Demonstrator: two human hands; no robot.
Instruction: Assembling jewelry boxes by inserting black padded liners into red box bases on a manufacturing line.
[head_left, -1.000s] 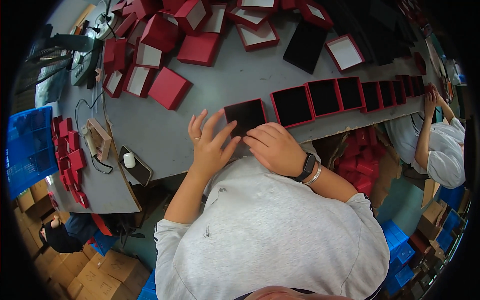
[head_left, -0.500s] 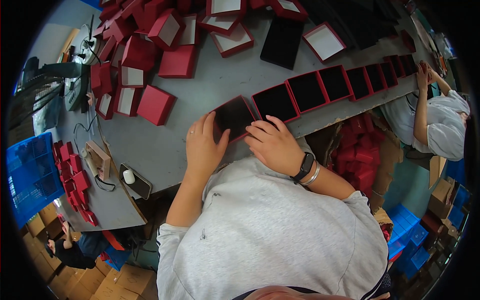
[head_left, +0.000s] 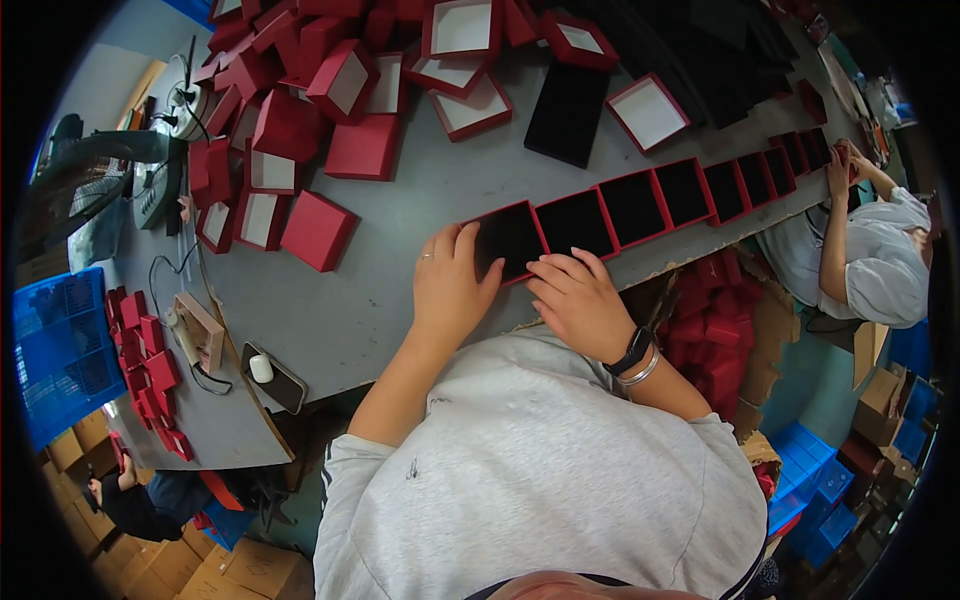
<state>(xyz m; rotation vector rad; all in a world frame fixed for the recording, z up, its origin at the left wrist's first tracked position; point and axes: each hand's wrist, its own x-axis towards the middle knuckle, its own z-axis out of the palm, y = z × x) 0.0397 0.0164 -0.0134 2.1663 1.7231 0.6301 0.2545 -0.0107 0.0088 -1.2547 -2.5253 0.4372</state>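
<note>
1. Resting at the left side of a black-lined red box (head_left: 515, 238), the left hand (head_left: 452, 285) had its fingers along the rim and its thumb spread toward the front edge; from my remote seat I could not tell whether it gripped or only pressed.
2. I saw the right hand (head_left: 582, 308) with fingers loosely bent and fingertips at the box's front right corner; whether they pinched the wall, I could not tell.
3. That box sat, opening upward, near the front edge of the grey table (head_left: 350, 300), at the left end of a row of similar boxes (head_left: 632, 208) running off to the right.
4. On my feed a black watch (head_left: 635, 348) and a silver bracelet (head_left: 640, 371) circled the right wrist.
5. Beyond the hands lay a heap of red boxes (head_left: 365, 148), some showing white insides, with a flat black piece (head_left: 565, 115) nearby.
6. Well to the left, a small white case (head_left: 261, 368) lay on a phone (head_left: 287, 388).
7. Far right, I made out a co-worker (head_left: 870, 265) in a pale top, hands on something red.
</note>
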